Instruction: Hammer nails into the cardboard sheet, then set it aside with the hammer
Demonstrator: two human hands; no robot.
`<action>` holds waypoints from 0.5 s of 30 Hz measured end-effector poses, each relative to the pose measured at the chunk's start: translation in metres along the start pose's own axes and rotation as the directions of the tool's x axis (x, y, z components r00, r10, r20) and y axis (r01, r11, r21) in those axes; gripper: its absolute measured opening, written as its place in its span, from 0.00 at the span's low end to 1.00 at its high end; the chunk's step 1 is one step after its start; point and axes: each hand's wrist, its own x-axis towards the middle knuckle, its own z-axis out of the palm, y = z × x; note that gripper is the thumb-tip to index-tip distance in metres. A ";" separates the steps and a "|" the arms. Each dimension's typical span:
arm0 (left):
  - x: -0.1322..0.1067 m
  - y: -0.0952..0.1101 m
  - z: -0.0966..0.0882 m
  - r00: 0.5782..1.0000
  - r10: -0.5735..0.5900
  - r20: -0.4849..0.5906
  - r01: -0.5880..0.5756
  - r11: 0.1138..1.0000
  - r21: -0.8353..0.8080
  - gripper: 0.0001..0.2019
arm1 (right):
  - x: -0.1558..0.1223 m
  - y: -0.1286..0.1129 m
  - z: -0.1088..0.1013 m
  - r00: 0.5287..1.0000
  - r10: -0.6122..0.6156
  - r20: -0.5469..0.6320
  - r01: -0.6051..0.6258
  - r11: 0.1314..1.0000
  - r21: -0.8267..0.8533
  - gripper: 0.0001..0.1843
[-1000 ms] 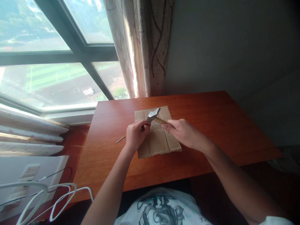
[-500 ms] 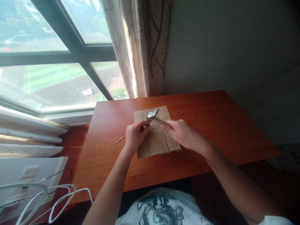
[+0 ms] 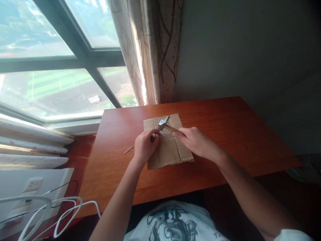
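One steel-headed hammer with a light wooden handle (image 3: 164, 123) is above a creased brown cardboard sheet (image 3: 170, 150) on the glossy reddish-brown wooden worktop (image 3: 215, 134). The right hand (image 3: 194, 141) closes its grip around the handle; the left hand (image 3: 146, 144) curls at the hammer's head, its hold unclear. Small dark dots pattern the cardboard. Left lies a thin grey metal rod (image 3: 128, 150); beyond, a beige branch-patterned curtain (image 3: 152, 57).

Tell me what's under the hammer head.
Cardboard lies under the hammer head, its rows of small dots showing beside it. The spot directly beneath, and anything the left hand may pinch, is covered.
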 end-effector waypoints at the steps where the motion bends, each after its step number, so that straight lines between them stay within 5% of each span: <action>1: -0.001 0.002 -0.002 1.000 0.006 -0.004 -0.006 0.999 0.034 0.07 | 0.000 0.000 0.000 1.000 0.003 0.002 -0.003 1.000 0.002 0.27; 6: -0.004 0.008 -0.008 1.000 -0.007 0.018 0.004 0.988 0.153 0.10 | 0.001 0.000 0.006 1.000 -0.005 0.020 0.005 1.000 0.008 0.24; 15: -0.003 0.010 -0.008 0.996 -0.076 0.051 0.070 0.992 0.109 0.20 | 0.003 0.001 0.012 0.999 0.004 0.044 -0.004 1.000 -0.002 0.24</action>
